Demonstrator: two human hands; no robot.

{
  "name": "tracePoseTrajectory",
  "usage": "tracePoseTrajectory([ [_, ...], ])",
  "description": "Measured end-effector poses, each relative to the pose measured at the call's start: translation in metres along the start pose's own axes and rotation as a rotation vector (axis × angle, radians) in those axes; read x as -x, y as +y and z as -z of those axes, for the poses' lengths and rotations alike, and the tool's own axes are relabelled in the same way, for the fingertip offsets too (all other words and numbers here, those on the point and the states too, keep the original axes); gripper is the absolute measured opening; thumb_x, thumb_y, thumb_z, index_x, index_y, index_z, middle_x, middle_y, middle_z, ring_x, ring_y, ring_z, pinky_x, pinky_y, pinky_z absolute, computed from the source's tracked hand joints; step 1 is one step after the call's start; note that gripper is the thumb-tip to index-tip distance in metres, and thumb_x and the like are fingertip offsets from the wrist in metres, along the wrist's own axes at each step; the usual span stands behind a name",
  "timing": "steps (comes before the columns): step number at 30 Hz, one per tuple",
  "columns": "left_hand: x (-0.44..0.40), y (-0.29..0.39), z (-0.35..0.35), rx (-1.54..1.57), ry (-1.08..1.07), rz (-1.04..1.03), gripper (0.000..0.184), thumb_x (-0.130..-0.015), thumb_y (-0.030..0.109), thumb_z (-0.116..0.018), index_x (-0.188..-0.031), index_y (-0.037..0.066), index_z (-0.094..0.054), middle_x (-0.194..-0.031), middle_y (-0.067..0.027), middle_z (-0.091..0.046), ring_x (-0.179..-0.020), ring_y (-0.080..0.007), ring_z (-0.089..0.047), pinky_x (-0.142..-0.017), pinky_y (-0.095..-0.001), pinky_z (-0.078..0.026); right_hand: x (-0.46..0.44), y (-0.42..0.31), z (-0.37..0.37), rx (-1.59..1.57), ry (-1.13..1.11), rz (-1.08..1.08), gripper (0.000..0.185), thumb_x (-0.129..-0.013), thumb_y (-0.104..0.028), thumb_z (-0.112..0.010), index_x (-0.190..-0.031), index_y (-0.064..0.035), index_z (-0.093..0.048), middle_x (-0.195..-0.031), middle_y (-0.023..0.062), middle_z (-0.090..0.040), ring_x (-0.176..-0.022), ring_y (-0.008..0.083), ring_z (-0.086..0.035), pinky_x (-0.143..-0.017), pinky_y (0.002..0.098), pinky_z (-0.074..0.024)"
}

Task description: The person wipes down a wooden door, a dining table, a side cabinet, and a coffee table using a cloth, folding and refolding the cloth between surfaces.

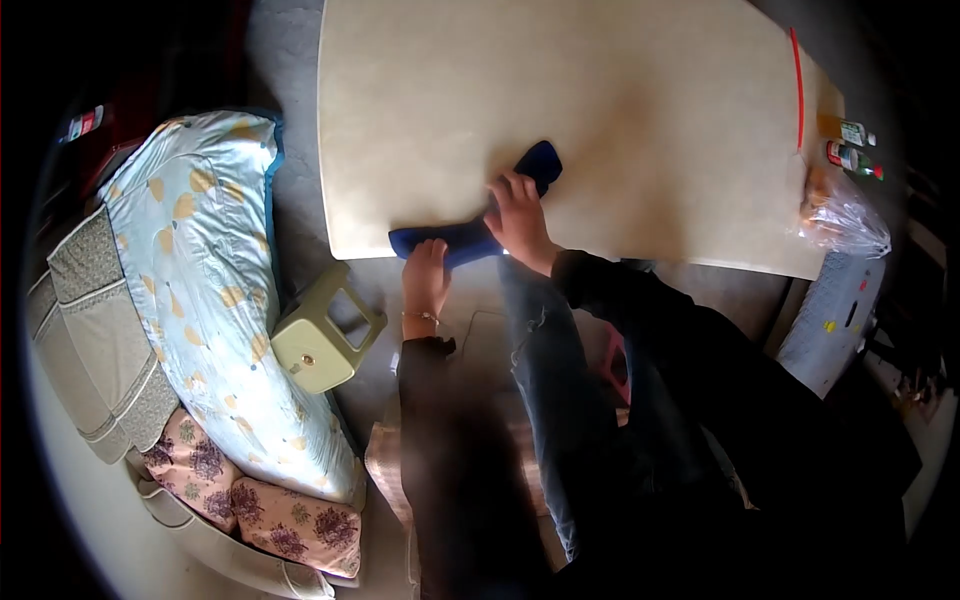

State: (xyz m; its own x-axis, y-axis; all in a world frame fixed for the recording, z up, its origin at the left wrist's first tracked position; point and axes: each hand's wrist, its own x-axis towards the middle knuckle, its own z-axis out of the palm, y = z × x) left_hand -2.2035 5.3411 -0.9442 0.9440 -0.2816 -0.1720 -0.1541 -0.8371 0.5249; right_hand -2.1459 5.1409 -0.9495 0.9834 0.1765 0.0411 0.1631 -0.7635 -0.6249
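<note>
A dark blue sock (468, 240) lies bent on the beige tabletop (440, 110) near its front edge. One end points left; the other (541, 163) reaches up to the right. My left hand (427, 277) has its fingers closed over the sock's lower edge, toward the left end, with a thin bracelet at the wrist. Across the bend rests my right hand (522, 225), its fingers curled on the fabric. The part of the sock under my right hand is hidden.
Left of the table stands a pale green plastic stool (318, 355), beside a sofa with a patterned quilt (205, 260) and floral cushions (300, 525). Bottles (852, 158) and a clear plastic bag (848, 222) sit at the right end. My legs (560, 400) are below the table edge.
</note>
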Motion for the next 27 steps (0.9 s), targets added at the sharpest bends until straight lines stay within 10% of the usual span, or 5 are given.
tracePoseTrajectory([
  [12,-0.017,0.044,-0.032,-0.119,0.095,0.275,0.013,-0.073,-0.002,-0.055,-0.083,0.005,-0.052,-0.08,-0.0143,-0.055,-0.081,-0.0387,-0.053,-0.071,-0.0495,-0.042,0.001,0.038,0.027,-0.131,-0.133,0.182,0.049,-0.067,-0.012,-0.072,-0.113,-0.0056,-0.056,-0.125,0.0108,-0.049,-0.107,0.03,-0.049,-0.092,0.0369,-0.0451],
  [27,-0.128,0.295,-0.167,-0.11,-0.36,-0.517,0.016,-0.075,0.005,-0.057,-0.09,0.007,-0.053,-0.083,-0.0154,-0.056,-0.085,-0.038,-0.056,-0.072,-0.0492,-0.046,0.157,0.257,0.237,-0.161,0.13,-0.369,0.05,-0.069,-0.002,-0.063,-0.118,-0.0084,-0.054,-0.125,0.0132,-0.049,-0.117,0.0339,-0.047,-0.101,0.0393,-0.0415],
])
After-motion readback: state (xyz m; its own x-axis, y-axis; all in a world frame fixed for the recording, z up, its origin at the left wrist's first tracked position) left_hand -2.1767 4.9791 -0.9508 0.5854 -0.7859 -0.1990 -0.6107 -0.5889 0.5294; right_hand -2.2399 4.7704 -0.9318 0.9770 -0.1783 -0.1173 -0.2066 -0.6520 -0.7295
